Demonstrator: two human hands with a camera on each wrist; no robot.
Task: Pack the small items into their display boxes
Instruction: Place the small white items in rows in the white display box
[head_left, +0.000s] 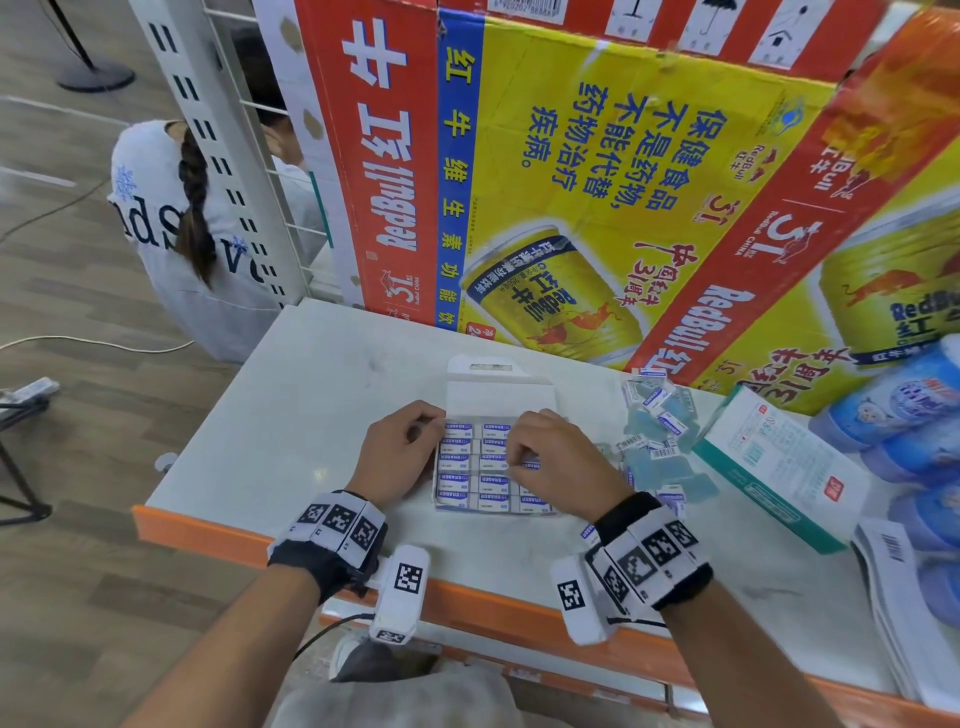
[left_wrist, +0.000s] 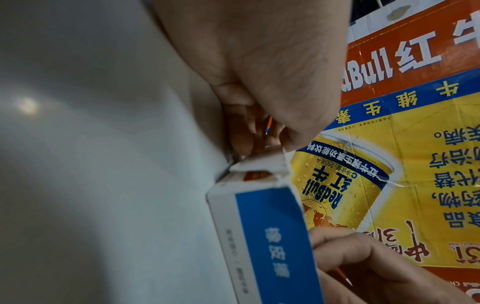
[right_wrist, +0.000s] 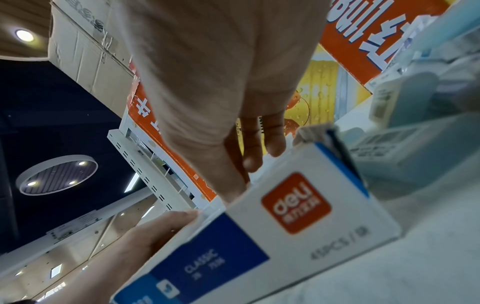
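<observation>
Erasers (head_left: 493, 447) in blue and white wrappers fill most of the flat white and blue cardboard display box (head_left: 452, 506), which lies on the white shelf top (head_left: 291, 415) with its lid flap standing up at the back. The left hand (head_left: 397, 457) curls its fingers on the box's left edge to hold it steady. The right hand (head_left: 558, 462) has bent fingers down on the right rows, maybe pressing one eraser in; I cannot tell if it pinches one. More loose erasers (head_left: 657, 431) wait just right of the box. Next, one should be picked and fitted into a gap.
</observation>
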